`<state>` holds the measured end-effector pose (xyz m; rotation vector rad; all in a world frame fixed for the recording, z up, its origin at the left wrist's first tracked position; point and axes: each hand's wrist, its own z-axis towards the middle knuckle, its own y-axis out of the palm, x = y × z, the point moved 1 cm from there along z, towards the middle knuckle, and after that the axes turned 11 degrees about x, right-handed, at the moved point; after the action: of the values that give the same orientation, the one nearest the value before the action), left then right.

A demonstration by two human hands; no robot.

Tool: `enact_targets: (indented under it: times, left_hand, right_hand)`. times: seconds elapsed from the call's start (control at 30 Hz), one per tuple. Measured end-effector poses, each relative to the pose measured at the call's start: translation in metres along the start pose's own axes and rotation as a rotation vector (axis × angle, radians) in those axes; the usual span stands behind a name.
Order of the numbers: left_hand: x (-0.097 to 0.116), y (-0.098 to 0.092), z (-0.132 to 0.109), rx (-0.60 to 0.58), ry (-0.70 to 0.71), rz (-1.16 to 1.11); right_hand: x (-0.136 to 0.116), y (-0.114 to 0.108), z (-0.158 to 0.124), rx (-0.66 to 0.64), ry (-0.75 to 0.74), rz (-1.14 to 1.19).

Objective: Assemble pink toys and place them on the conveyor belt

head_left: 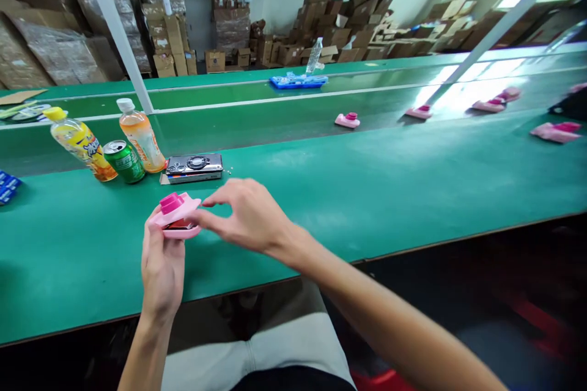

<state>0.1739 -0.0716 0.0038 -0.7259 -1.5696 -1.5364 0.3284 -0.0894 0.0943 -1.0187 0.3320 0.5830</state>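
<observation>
My left hand [161, 266] holds a pink plastic piece [175, 211] upright from below, its fingers curled behind it. The piece has a magenta knob on top and a flared brim, with a dark and red underside partly showing. My right hand [250, 217] reaches in from the right with fingers spread, its fingertips at the piece's right edge. It holds nothing. Part of the piece's underside is hidden by my left fingers.
Two juice bottles [140, 134] [80, 143] and a green can [123, 162] stand beside a flat silver-and-black device [195, 166] on the green workbench [367, 195]. Several pink pieces [347, 120] ride the green conveyor belt [238, 111] behind. Cardboard boxes [169, 30] are stacked beyond.
</observation>
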Motion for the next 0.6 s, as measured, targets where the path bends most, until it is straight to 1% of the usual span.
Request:
enact_targets:
  times: [0.1,0.2,0.27,0.33,0.4,0.47,0.53,0.6]
  left_hand:
    - [-0.002,0.002,-0.001,0.016,-0.005,-0.002]
    - [-0.001,0.004,-0.001,0.065,0.013,0.018]
    - [0.000,0.006,-0.001,0.068,0.000,0.030]
    - [0.001,0.007,-0.002,0.053,-0.022,0.019]
    - [0.001,0.007,-0.003,0.045,-0.030,-0.008]
    - [0.001,0.006,-0.003,0.050,-0.020,-0.039]
    - [0.000,0.005,-0.004,0.051,-0.026,-0.064]
    - [-0.002,0.004,-0.004,0.032,-0.055,-0.076]
  right_hand:
    - [0.002,0.018,-0.024,0.047,0.077,0.012]
    - [0.002,0.031,-0.029,0.091,0.156,0.042]
    - [0.002,0.035,-0.028,0.108,0.186,0.083]
    - [0.004,0.037,-0.027,0.106,0.167,0.136]
    - [0.007,0.040,-0.027,0.078,0.094,0.233]
    - [0.012,0.045,-0.029,0.054,0.019,0.382]
    - [0.018,0.052,-0.032,0.088,-0.008,0.501]
    - [0.024,0.059,-0.035,0.156,-0.010,0.514]
